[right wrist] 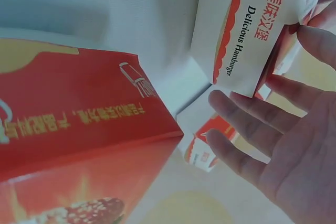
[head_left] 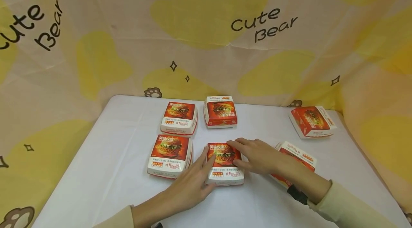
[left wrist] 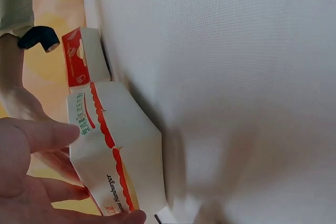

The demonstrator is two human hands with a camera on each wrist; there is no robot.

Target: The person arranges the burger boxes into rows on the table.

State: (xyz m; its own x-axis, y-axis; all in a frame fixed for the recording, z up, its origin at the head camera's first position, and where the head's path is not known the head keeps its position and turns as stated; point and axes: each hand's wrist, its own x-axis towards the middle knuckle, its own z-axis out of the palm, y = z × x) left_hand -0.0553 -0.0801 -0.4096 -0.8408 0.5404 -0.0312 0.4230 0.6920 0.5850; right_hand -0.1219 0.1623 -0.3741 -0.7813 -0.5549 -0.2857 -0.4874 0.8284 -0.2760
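Observation:
A burger box (head_left: 224, 171), with a red burger picture on a white lid, sits at the table's middle between both hands. Along its left side lies my left hand (head_left: 192, 184), fingers fairly straight and thumb by the front left corner. In the left wrist view, that thumb (left wrist: 63, 135) is close to the box's white wall (left wrist: 107, 129). My right hand (head_left: 254, 154) touches the box from the right, fingertips at the back right edge and thumb on the right. In the right wrist view, its fingers (right wrist: 262, 116) extend loosely beside the box (right wrist: 247, 35).
Two boxes (head_left: 170, 156) (head_left: 178, 117) stand in a column at left. Behind the middle box is another box (head_left: 220, 112). At far right stands a box (head_left: 311, 121); a nearer box (head_left: 299, 154) is partly under the right forearm. A patterned cloth (head_left: 206, 42) hangs behind the white table (head_left: 106, 171).

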